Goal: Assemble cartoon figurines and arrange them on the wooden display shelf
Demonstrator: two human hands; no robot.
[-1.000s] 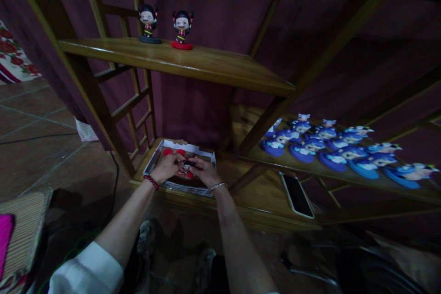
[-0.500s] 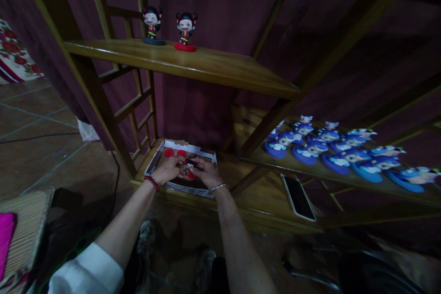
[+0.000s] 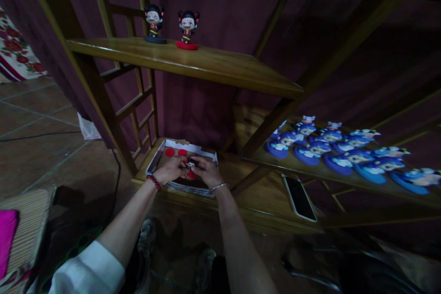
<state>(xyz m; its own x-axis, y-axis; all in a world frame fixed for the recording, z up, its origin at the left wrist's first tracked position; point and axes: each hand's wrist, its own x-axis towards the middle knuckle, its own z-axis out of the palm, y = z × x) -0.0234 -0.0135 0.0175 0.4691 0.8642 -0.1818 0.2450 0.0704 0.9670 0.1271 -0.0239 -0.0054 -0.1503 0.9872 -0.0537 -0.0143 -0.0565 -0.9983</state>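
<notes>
Between my two hands is a small black-haired figurine (image 3: pixel 190 164), held over a shallow white cardboard box (image 3: pixel 157 152). My left hand (image 3: pixel 169 170), with a red bead bracelet at the wrist, closes its fingers on the figurine's left side. From the other side my right hand (image 3: pixel 206 172), wearing a silver bracelet, pinches the same figurine. Red round bases (image 3: pixel 182 152) lie in the box, one of them just below the figurine. Whether that one is attached to the figurine I cannot tell. My fingers partly cover the figurine's body.
Two similar figurines, one on a dark base (image 3: pixel 154 23) and one on a red base (image 3: pixel 188 30), stand on the upper wooden shelf (image 3: pixel 220 66). Several blue-haired figurines (image 3: pixel 315 149) crowd the right shelf. A phone (image 3: pixel 299 197) lies on the lower board. A woven-topped seat (image 3: pixel 32 225) is at left.
Both hands stay at the box with the figurine between them; the fingers shift only slightly. The whole view has moved a little.
</notes>
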